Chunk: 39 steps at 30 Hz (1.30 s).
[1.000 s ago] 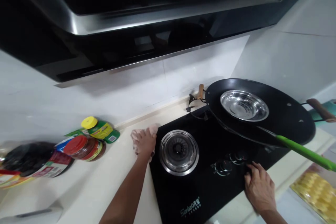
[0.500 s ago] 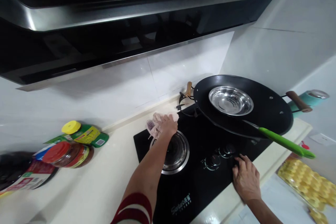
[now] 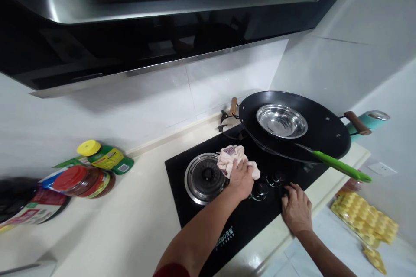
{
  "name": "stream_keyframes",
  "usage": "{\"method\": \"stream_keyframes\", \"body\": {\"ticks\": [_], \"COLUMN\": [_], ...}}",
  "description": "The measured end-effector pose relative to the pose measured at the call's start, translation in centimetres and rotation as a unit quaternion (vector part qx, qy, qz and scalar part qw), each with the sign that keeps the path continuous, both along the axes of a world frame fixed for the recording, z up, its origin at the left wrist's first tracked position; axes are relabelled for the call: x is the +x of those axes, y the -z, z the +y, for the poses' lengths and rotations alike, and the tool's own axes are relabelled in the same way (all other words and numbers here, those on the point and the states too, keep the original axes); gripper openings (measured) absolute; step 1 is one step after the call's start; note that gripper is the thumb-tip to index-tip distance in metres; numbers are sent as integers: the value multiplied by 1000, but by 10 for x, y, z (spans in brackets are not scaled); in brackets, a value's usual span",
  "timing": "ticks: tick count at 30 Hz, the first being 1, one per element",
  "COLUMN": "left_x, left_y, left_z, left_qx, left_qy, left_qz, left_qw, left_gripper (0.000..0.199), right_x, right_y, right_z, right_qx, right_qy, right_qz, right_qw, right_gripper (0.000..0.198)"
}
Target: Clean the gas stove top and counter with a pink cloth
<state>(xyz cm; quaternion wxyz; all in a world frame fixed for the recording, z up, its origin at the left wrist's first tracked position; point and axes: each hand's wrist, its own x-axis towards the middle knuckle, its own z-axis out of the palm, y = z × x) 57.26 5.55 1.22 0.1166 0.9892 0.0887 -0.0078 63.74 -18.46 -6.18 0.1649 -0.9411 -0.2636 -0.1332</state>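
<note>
My left hand (image 3: 241, 178) presses a crumpled pale pink cloth (image 3: 231, 160) with purple print onto the black glass gas stove (image 3: 203, 220). The cloth lies just right of the round burner (image 3: 208, 176) with its silver ring. My right hand (image 3: 296, 208) rests on the stove's front edge, fingers spread a little and holding nothing. Near its fingertips are the control knobs (image 3: 261, 189). Behind them on the right sits a large black wok (image 3: 321, 130) with wooden handles. A shiny steel bowl (image 3: 282, 122) and a green-handled utensil (image 3: 341, 166) lie in the wok.
A range hood (image 3: 182, 39) hangs low over the stove. Left on the white counter (image 3: 130, 216) are a red-lidded jar (image 3: 84, 181), a yellow-capped green bottle (image 3: 107, 156) and a dark bottle (image 3: 29, 203). A teal container (image 3: 373, 121) stands behind the wok; yellow trays (image 3: 364, 216) lie below right.
My left hand has slid the cloth right and toward me, from behind the left burner to its right side, uncovering the burner. My right hand stays on the stove edge. The view has shifted slightly.
</note>
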Motion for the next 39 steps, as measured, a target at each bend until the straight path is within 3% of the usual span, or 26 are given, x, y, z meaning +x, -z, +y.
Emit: {"method": "stream_keyframes", "body": {"ticks": [4,9,16,20,25,29,33,39], "left_x": [-35,-87,-178,-230,-273,-277,-250,-211], "left_y": [3,9,15,12,5,-3,-9,-13], "left_z": [-25,-37,-52,-34,23,63,84,123], "left_qx": [-3,-9,-24,-27,37,107,87,58], "left_qy": [27,45,20,-41,-126,-183,-260,-338], "left_qz": [-29,-50,-66,-78,-48,-42,-56,-24], "left_qw": [999,998,997,996,990,976,960,939], "left_gripper": [52,51,50,56,77,67,47,46], "right_x": [1,0,-1,-2,-2,-2,-2,-2], "right_y": [0,-3,-6,-6,-6,-5,-3,-3], "right_z": [-1,-1,0,-1,-1,-1,-1,-1], "right_qx": [3,3,17,18,12,4,-1,3], "right_qy": [8,16,17,17,14,13,12,14], "right_qz": [12,18,22,24,20,14,7,13], "right_qw": [1000,1000,999,999,1000,1000,1000,1000], "right_gripper": [34,35,33,32,31,32,31,30]}}
